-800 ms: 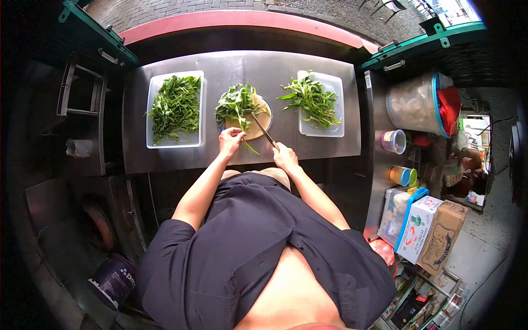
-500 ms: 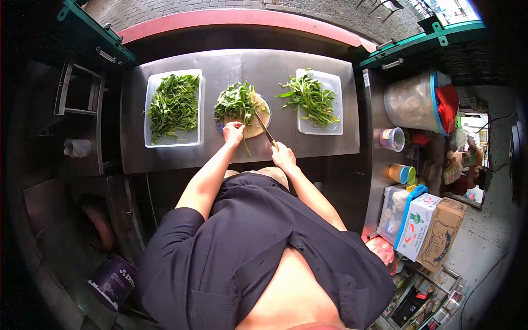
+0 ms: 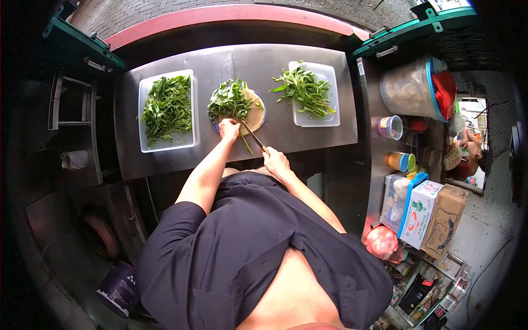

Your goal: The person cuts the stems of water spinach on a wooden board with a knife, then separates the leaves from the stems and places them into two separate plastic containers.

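Observation:
A round cutting board (image 3: 256,117) with a blue rim lies mid-table, bearing a heap of cut leafy greens (image 3: 230,98). At the near edge of that heap my left hand (image 3: 229,130) is closed on green stems; one long stem (image 3: 246,144) hangs past the board. My right hand (image 3: 276,163) is wrapped round the handle of a knife (image 3: 254,136), whose blade points up and left to the greens beside my left fingers. To the left stands a white plastic tray (image 3: 193,118) full of chopped greens. Another tray (image 3: 333,93), on the right, holds longer uncut greens.
The steel table (image 3: 242,58) carries the board and both trays. On a right-hand counter stand a big clear tub (image 3: 407,91), small tubs (image 3: 390,127), a blue-lidded container (image 3: 397,201) and cardboard boxes (image 3: 443,220). A purple bucket (image 3: 119,286) is at lower left.
The knife blade has moved left, close to my left fingers, and my right hand has shifted left and slightly down. The whole view has shifted a little.

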Available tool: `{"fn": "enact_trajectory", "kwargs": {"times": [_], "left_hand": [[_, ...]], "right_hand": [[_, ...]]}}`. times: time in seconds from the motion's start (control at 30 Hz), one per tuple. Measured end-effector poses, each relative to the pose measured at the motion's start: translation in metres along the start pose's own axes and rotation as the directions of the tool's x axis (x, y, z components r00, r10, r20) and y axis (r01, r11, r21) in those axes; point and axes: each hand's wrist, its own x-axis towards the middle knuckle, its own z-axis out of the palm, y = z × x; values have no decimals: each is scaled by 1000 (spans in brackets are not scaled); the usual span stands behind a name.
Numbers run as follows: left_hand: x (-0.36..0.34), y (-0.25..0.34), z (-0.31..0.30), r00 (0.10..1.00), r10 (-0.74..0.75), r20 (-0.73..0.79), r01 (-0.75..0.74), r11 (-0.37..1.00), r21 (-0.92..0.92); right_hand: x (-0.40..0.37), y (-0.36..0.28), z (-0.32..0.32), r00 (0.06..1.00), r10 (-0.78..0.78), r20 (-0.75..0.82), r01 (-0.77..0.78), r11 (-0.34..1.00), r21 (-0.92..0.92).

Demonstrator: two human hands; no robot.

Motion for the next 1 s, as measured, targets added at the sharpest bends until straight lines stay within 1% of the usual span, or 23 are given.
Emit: {"fn": "enact_trajectory", "kwargs": {"times": [0.07,0.2,0.3,0.37,0.4,0.43,0.47,0.5,0.53,0.57,0.6,0.63,0.67,0.7,0.77,0.8,0.9,1.0], "left_hand": [[5,-3,1,998,-38,45,39,999,-24],[6,-2,0,997,-49,60,50,999,-14],[0,5,-6,998,-14,61,14,1000,1],[-10,15,-17,992,121,46,-123,991,48],[-16,23,-26,985,129,111,-136,989,61],[-21,28,-33,986,127,110,-135,989,61],[-28,32,-40,957,283,63,-289,945,154],[-32,33,-45,900,435,31,-428,868,252],[-37,34,-53,855,513,71,-511,814,276],[-34,25,-54,857,511,73,-509,814,279],[-30,21,-59,757,644,114,-637,687,350],[-26,18,-61,636,754,166,-740,534,409],[-28,12,-63,646,720,254,-738,505,447],[-27,9,-64,644,722,253,-739,503,448],[-25,2,-66,561,738,375,-788,336,516],[-24,2,-67,588,683,433,-785,355,507],[-23,3,-68,595,658,462,-780,332,530],[-23,8,-69,605,640,474,-777,341,530]], "right_hand": [[6,0,1,1000,1,7,-1,1000,-12],[9,-9,-8,998,25,53,-21,997,-74],[13,-10,-10,998,13,56,-6,993,-120],[14,-13,-13,998,26,64,-16,989,-150],[16,-15,-14,998,23,65,-13,988,-151],[17,-15,-14,998,27,63,-17,987,-161],[16,-15,-14,998,34,61,-23,985,-171],[17,-15,-14,997,36,64,-24,985,-170],[17,-16,-13,997,38,63,-28,987,-160],[16,-15,-12,997,41,61,-32,988,-150],[17,-15,-12,996,36,79,-24,987,-157],[16,-16,-11,996,35,77,-23,988,-156],[15,-15,-11,996,37,85,-24,988,-151],[14,-15,-11,995,39,92,-25,989,-146],[15,-15,-10,994,49,98,-36,990,-134],[15,-17,-11,993,60,105,-46,991,-123],[12,-23,-14,987,82,137,-68,992,-109],[9,-26,-16,984,89,156,-75,993,-93]]}}
